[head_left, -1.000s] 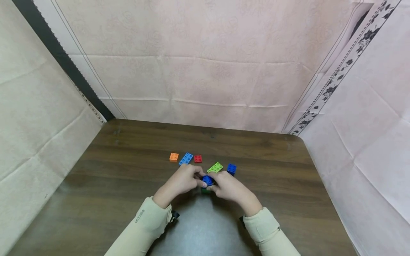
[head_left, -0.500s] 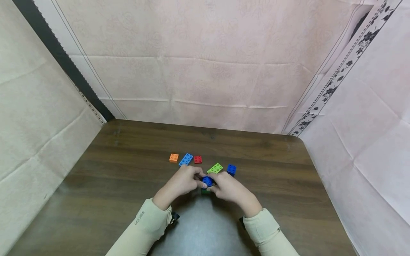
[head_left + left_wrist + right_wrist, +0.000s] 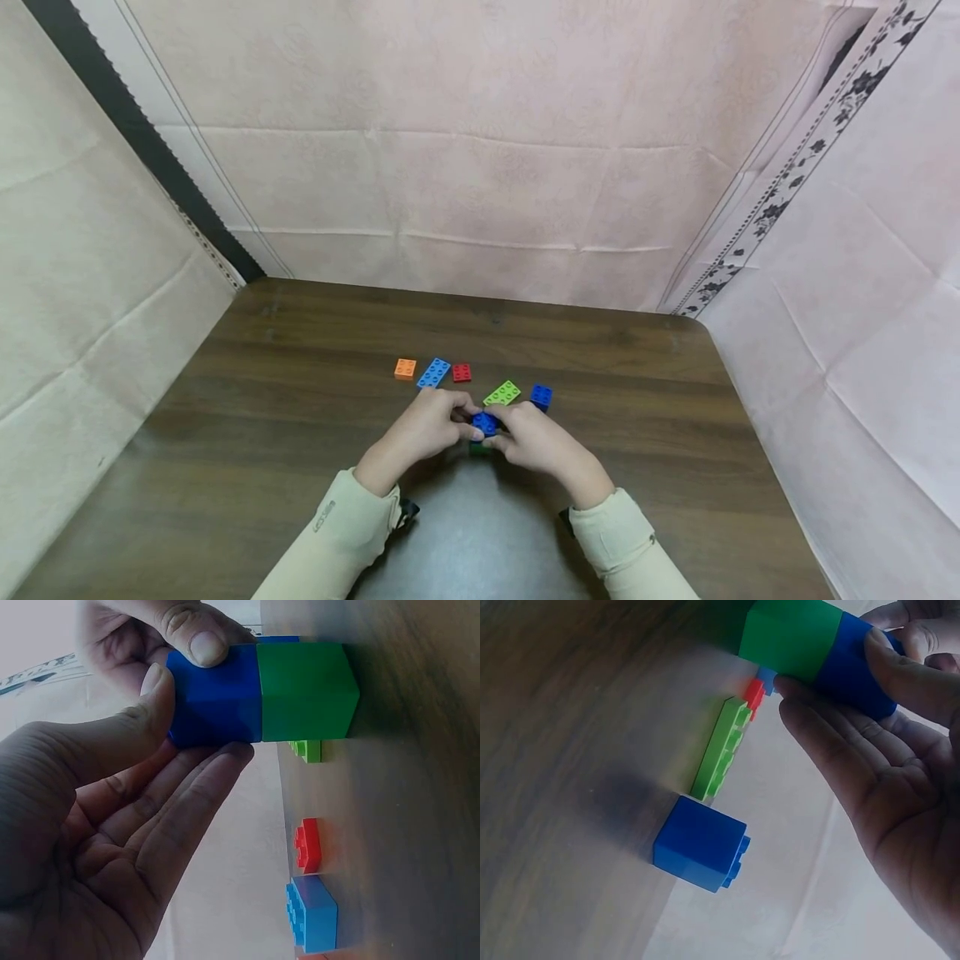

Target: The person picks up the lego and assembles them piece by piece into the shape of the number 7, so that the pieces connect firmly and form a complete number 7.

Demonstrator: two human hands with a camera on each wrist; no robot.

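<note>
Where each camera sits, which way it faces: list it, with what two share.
Head: on the head, facing forward and down at the table; left hand, right hand, sleeves show.
Left wrist: worn there, facing the held blue brick atop the green brick; both hands show.
Right wrist: worn there, facing those bricks from the other side; both hands show.
Both wrist views share those two bricks and the red brick.

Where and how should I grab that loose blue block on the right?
Probably by two opposite side walls of the loose blue block, coming down from above and the right: it stands studs-up, its walls are flat and tall, and the lime block lies to its left.
</note>
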